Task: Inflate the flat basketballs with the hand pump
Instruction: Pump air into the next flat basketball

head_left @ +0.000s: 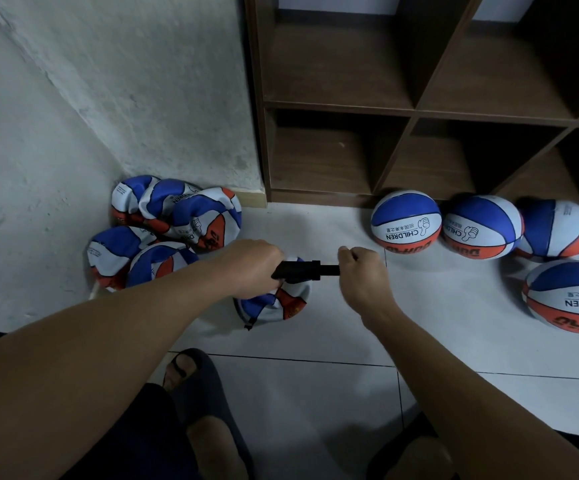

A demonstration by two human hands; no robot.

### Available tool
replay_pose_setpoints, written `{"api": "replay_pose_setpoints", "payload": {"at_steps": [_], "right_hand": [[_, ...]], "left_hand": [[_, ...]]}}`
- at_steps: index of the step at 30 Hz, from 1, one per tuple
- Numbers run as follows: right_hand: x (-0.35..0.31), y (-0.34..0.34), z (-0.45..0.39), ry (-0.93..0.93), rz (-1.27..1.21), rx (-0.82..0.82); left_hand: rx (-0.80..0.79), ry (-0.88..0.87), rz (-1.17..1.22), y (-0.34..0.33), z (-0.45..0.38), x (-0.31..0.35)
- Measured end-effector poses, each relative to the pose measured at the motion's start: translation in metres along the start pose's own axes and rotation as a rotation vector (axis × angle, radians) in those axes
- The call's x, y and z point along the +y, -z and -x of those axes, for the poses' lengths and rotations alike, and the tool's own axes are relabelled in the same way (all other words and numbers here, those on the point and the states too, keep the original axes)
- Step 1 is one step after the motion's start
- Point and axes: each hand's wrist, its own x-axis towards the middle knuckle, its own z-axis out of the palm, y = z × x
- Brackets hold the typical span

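1. Step in hand: pumping. The short black plastic hand pump (302, 270) lies roughly level above a crumpled blue, white and orange flat basketball (274, 304) on the pale tiled floor (315, 393).
2. Left hand (246, 268): fingers curled round the pump barrel end, knuckles up. It also sits on top of the flat ball, so contact with the ball looks likely, but the exact grip underneath is hidden.
3. Right hand (360, 271): closed into a fist round the pump's handle end, just off the rod; handle itself is hidden inside the fist. Little rod shows between barrel and fist, so the plunger looks nearly pushed in.
4. Needle and valve: not visible. A small black bit sticks out at the ball's lower edge; cannot tell what it is.
5. Done so far, judging by shape: four round, firm-looking blue, white and orange inflated balls (406, 223) rest on the floor to the right, by the foot of the dark brown wooden cubby shelf (412, 112). The third one looks slightly dented.
6. Left to do: a heap of collapsed balls (163, 230) of the same colours in the corner against the rough white wall (108, 98), about five, count uncertain since they overlap. Plus the one under the pump, which is badly caved in.
7. Estimate: a bit under halfway. Current ball looks to be early in its fill.
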Motion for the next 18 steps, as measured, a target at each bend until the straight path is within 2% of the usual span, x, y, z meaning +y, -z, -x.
{"api": "replay_pose_setpoints", "payload": {"at_steps": [6, 14, 18], "right_hand": [[0.01, 0.04, -0.024, -0.171, -0.158, 0.11], [0.006, -0.011, 0.006, -0.007, -0.025, 0.063], [0.007, -0.025, 0.012, -0.015, -0.044, 0.008]], "left_hand": [[-0.024, 0.053, 0.003, 0.004, 0.001, -0.024], [-0.043, -0.024, -0.04, 0.007, -0.001, 0.003], [-0.059, -0.053, -0.026, -0.001, -0.001, 0.014]]}}
